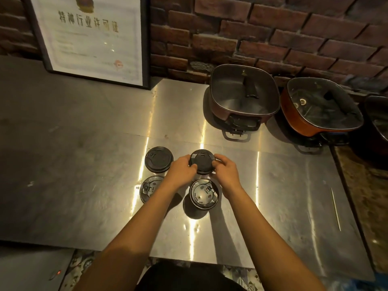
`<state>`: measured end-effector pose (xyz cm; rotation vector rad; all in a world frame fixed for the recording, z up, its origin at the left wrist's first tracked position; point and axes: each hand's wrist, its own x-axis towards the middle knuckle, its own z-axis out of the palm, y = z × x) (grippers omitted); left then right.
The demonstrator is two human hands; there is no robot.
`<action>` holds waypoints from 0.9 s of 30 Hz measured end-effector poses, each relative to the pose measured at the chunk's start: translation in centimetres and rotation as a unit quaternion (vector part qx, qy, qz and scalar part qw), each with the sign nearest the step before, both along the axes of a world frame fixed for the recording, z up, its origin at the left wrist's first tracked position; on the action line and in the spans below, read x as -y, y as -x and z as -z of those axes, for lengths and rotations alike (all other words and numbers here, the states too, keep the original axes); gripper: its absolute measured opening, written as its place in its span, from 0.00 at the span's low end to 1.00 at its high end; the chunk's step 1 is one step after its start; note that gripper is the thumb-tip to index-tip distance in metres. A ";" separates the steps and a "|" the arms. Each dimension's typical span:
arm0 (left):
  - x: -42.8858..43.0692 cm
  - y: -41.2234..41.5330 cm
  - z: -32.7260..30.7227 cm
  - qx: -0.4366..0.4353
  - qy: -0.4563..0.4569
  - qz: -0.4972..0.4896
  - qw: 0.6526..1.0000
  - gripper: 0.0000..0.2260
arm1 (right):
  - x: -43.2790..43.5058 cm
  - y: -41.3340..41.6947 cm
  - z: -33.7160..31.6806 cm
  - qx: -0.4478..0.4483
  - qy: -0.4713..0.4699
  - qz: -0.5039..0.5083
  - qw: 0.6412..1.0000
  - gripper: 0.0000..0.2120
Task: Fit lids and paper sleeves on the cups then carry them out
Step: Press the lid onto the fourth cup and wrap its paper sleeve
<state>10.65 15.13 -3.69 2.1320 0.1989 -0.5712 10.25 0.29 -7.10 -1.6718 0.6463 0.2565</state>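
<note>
Several dark cups with black lids stand in a two-by-two group on the steel counter (273, 196). Both hands press on the lid of the far right cup (202, 161): my left hand (182, 171) grips its left rim and my right hand (225, 171) its right rim. The far left cup (159, 159) stands lidded and untouched. The near left cup (149, 189) is partly hidden behind my left forearm. Between my two wrists sits the near right cup (203, 194), its lid printed with white text. No paper sleeves show.
Two square electric hotpots (243, 97) (319, 111) stand at the back right against the brick wall, a third at the right edge (378, 120). A framed certificate (92, 38) leans at the back left. A thin stick (335, 208) lies on the counter's right side.
</note>
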 end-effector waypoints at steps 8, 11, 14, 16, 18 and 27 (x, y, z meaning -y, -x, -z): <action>-0.3 0.2 0.9 0.043 -0.101 0.060 0.992 0.11 | 0.1 1.2 -0.1 0.009 0.023 -0.028 0.999 0.22; -0.4 0.4 1.0 0.057 -0.136 0.081 0.986 0.12 | 0.0 1.3 0.3 0.007 0.015 -0.026 1.000 0.22; -0.5 0.6 0.7 0.059 -0.135 0.089 0.985 0.12 | -0.1 1.5 0.4 0.005 0.016 -0.015 1.000 0.22; -0.6 0.9 -0.2 0.057 -0.133 0.085 0.986 0.12 | 0.1 1.5 0.2 0.009 0.020 -0.009 1.000 0.23; -1.3 1.4 -1.2 0.082 -0.114 0.061 0.988 0.14 | 0.4 1.9 -0.4 0.028 0.008 0.001 1.000 0.24; -11.7 10.9 1.1 0.198 0.102 -0.214 0.951 0.29 | 2.0 10.8 1.5 0.127 0.040 -0.072 0.989 0.54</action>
